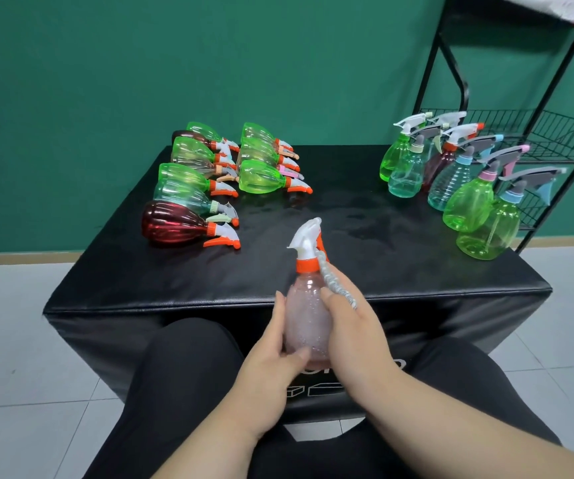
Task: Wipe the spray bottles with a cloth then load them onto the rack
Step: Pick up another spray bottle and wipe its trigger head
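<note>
Wiping step: pink bottle [304, 316] held upright over the table's [365, 236] near edge.
Left hand [271, 361] gripped its base; right hand [354, 330] held the cloth [334, 281] against its shoulder. Lying bottles [188, 188] at left, upright bottles [465, 188] beside the rack [555, 133]. Next, likely: finish wiping, then carry it right, clear of the standing ones.

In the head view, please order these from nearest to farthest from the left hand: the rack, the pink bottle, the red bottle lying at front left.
1. Pink bottle: held in the left hand, centre front.
2. Red bottle: lying on the table, front left.
3. Rack: behind the table, far right.
</note>
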